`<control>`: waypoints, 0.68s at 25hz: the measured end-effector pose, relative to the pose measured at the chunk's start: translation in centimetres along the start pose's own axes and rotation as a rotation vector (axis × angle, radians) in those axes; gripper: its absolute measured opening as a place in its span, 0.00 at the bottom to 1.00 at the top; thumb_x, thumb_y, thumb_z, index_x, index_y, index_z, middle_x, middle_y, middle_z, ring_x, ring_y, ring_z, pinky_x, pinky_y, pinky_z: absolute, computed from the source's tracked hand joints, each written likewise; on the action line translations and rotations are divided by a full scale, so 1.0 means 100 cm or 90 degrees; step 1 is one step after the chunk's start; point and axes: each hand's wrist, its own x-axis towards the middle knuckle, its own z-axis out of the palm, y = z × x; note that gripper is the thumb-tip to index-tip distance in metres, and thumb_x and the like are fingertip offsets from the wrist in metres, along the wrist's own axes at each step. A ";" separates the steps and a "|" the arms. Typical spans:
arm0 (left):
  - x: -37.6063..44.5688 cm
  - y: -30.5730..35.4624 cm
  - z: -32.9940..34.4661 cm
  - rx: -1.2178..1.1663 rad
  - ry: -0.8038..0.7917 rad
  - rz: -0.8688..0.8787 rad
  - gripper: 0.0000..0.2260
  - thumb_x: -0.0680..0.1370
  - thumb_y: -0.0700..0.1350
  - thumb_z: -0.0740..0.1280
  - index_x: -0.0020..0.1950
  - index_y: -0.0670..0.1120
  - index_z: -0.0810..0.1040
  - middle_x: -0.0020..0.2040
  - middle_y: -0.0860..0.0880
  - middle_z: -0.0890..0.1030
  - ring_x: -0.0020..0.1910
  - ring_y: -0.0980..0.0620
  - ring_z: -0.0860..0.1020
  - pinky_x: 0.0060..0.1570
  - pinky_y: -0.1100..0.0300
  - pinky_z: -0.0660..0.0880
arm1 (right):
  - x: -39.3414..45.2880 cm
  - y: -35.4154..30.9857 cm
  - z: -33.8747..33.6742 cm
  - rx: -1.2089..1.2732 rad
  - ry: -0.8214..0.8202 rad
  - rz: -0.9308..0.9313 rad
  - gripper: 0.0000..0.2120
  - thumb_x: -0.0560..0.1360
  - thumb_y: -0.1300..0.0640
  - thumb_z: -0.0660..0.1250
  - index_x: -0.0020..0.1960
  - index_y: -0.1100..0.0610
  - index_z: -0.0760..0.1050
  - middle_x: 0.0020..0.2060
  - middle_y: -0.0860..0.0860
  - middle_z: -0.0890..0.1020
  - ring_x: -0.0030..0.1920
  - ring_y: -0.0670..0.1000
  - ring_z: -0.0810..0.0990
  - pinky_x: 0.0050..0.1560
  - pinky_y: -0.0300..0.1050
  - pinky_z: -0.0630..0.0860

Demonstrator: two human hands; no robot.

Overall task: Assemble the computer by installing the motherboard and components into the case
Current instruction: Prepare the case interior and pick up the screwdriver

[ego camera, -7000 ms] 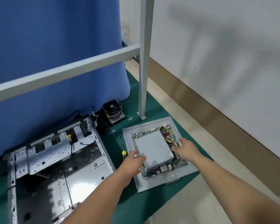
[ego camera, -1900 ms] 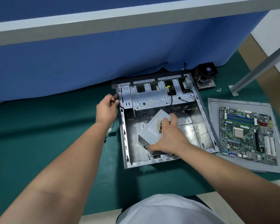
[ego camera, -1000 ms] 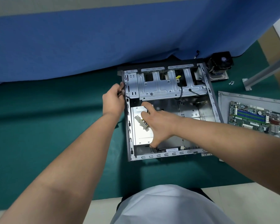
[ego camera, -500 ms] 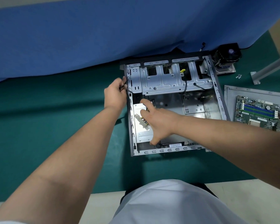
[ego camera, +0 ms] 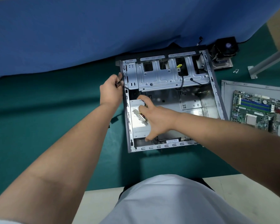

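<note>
The case is lying open side up on the green mat, so parts are going in from above. The left hand is curling its fingers over the case's left wall near the far corner, apparently pinching a dark cable there too, and this grip is probably bracing the shell against sliding. The right hand is spreading across the grey power supply, index finger reaching its far edge and thumb hooking its near edge, holding the box flat in the case's near left corner; it looks like a seating push toward the left wall. The supply is sitting just beside that wall, with a narrow strip of floor showing between it and the near rail. The drive cage is covering the far part of the case, with black cables hanging from it. Open floor is remaining to the right of the supply, which I judge is the room the motherboard is waiting for; that board is resting on a grey panel outside the case's right wall. A cooler fan and a few small screws are lying beyond the far right corner.
</note>
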 end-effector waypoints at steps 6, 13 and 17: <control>0.000 0.008 -0.019 0.001 -0.057 0.016 0.09 0.80 0.43 0.72 0.46 0.48 0.72 0.51 0.57 0.82 0.52 0.57 0.79 0.46 0.64 0.76 | 0.012 0.000 -0.007 0.125 -0.004 0.033 0.24 0.73 0.38 0.74 0.52 0.52 0.66 0.76 0.41 0.48 0.55 0.57 0.78 0.50 0.46 0.72; -0.080 -0.005 -0.021 0.098 0.080 0.330 0.14 0.79 0.41 0.69 0.64 0.42 0.75 0.63 0.45 0.77 0.66 0.43 0.71 0.69 0.46 0.66 | 0.011 -0.001 0.001 0.397 0.150 0.132 0.12 0.81 0.48 0.68 0.60 0.52 0.73 0.70 0.45 0.67 0.61 0.47 0.74 0.67 0.45 0.69; -0.107 -0.027 -0.015 0.234 -0.216 0.390 0.22 0.81 0.53 0.68 0.72 0.45 0.74 0.75 0.47 0.71 0.77 0.44 0.64 0.76 0.43 0.62 | 0.008 0.001 0.010 0.648 0.186 0.311 0.12 0.80 0.45 0.68 0.51 0.54 0.79 0.55 0.55 0.81 0.54 0.54 0.80 0.63 0.57 0.78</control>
